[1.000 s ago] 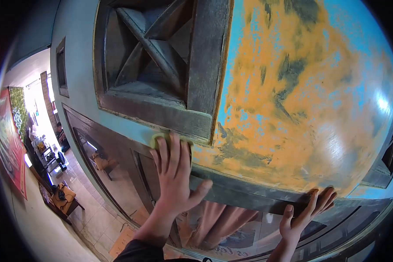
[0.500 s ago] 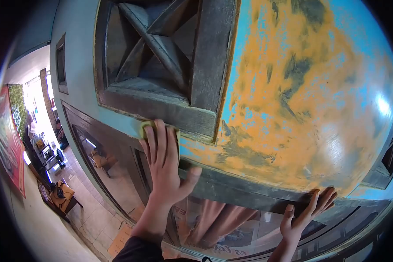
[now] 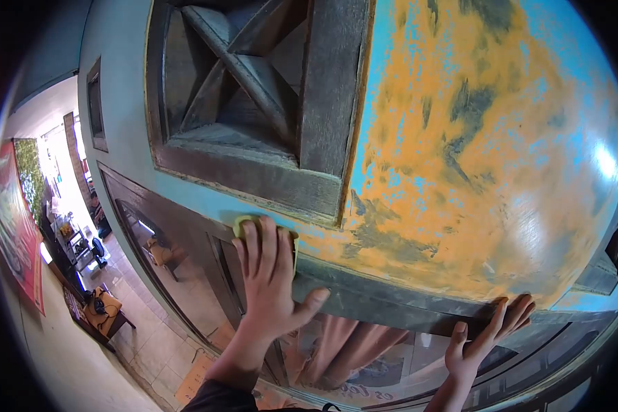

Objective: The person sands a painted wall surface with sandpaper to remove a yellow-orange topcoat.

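Observation:
My left hand (image 3: 268,281) presses a yellow-green sponge-like pad (image 3: 240,225) flat against the narrow wall strip below the dark wooden vent frame (image 3: 254,182). The fingers are straight and mostly cover the pad, so only its edges show. My right hand (image 3: 484,336) rests with spread fingers on the dark wooden beam (image 3: 398,299) at the lower edge of the painted wall (image 3: 419,178). That wall is orange with blue showing through and dark smudges. Nothing is held in the right hand.
Below the beam are glass panes with a brown curtain (image 3: 350,347) behind. At left, a dark-framed window (image 3: 165,247) runs along the wall. Far below, a chair (image 3: 106,312) stands on the tiled floor, near a red banner (image 3: 20,233). A person (image 3: 97,213) sits farther back.
My left hand and the pad have slid down and slightly right along the strip. My right hand keeps its place on the beam, with hardly any shift.

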`<state>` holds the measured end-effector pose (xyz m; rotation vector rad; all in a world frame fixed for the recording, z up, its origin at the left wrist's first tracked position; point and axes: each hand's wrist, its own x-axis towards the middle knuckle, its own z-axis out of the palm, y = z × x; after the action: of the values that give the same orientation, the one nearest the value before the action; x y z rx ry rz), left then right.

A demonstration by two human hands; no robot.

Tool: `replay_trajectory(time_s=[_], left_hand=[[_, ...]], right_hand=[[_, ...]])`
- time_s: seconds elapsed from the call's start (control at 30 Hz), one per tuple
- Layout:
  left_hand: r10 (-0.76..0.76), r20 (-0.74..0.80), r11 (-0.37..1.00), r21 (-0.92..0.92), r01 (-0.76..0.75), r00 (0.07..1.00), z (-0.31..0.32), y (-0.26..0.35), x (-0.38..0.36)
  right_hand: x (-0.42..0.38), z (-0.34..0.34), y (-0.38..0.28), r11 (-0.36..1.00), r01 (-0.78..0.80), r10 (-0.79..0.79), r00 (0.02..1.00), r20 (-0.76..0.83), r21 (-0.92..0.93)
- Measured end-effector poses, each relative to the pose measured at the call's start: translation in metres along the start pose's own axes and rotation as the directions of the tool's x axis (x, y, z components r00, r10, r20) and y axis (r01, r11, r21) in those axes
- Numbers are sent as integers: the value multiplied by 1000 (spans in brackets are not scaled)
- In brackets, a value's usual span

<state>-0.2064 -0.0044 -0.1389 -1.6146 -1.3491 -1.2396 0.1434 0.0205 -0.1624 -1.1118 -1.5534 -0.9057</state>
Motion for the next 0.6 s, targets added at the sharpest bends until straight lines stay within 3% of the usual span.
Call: replay_trajectory(time_s=[0.17, 0.3, 0.43, 0.53, 0.6], left_hand=[[-91, -46, 996, -3, 91, 995, -6, -11, 18], [-11, 24, 1000, -4, 11, 1000, 1, -1, -10], [-105, -17, 994, 18, 105, 994, -14, -26, 20], [-63, -64, 998, -2, 63, 996, -6, -18, 12], [-45, -17, 999, 16, 45, 999, -6, -16, 3]], right_hand=[[0, -1, 0, 1000, 0, 0, 1000, 10, 0], [0, 0, 1, 1000, 11, -11, 1000, 4, 5], [0, -1, 0, 1000, -10, 10, 1000, 15, -1], [-1, -1, -1, 1000, -29, 28, 999, 16, 8], [-1, -1, -1, 1000, -21, 21, 1000, 12, 6]])
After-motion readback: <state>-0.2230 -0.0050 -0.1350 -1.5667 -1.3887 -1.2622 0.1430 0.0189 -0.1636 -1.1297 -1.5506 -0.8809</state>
